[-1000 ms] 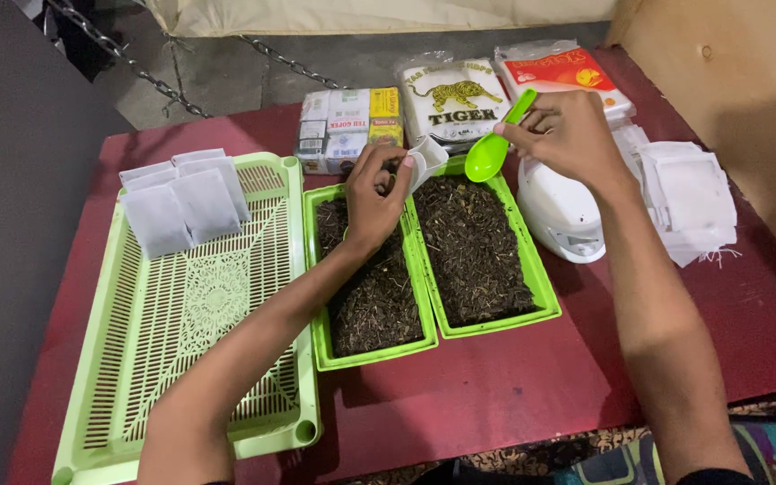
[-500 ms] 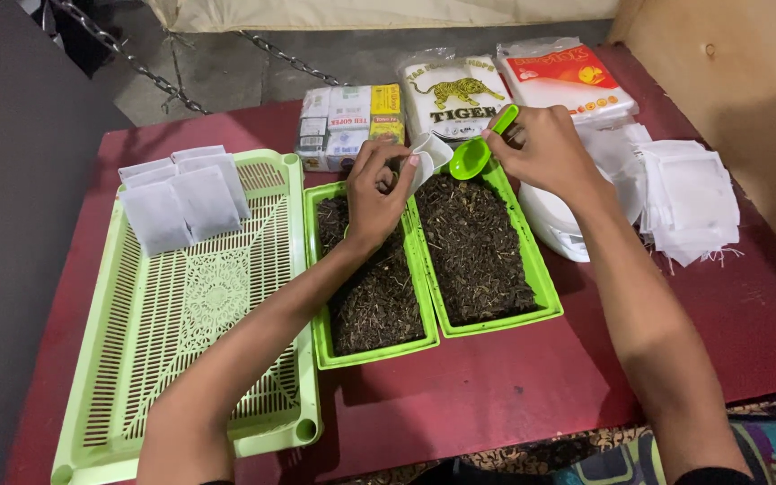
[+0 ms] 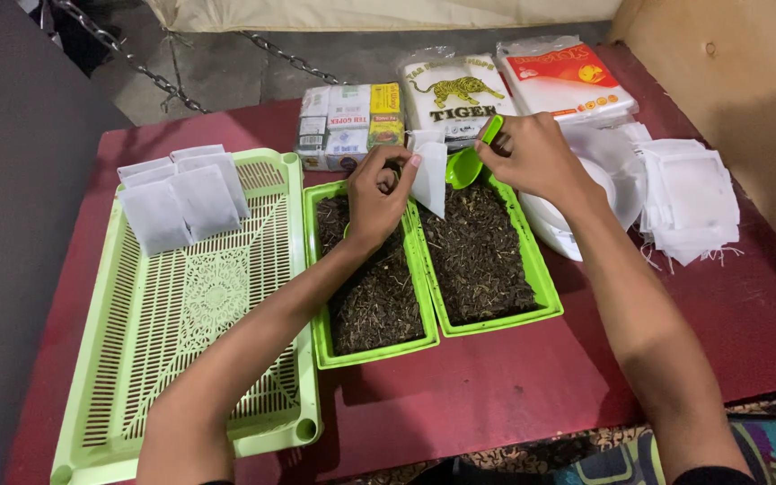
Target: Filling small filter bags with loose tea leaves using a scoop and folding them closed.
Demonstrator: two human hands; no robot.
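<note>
Left hand holds pouch; right hand apparently tips scoop.

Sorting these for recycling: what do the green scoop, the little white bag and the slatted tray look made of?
Green scoop: glossy moulded plastic, by its sheen. Small white bag: thin matte filter paper or non-woven fabric; which is unclear. Slatted tray: pale green moulded plastic with pierced slots and pattern.

Green spoon: bowl half hidden behind white sachet, contents not visible. White machine mostly covered by right hand and forearm. Desk cut off at bottom edge. Left elbow out of frame. Stack of empty sachets: count unclear.
</note>
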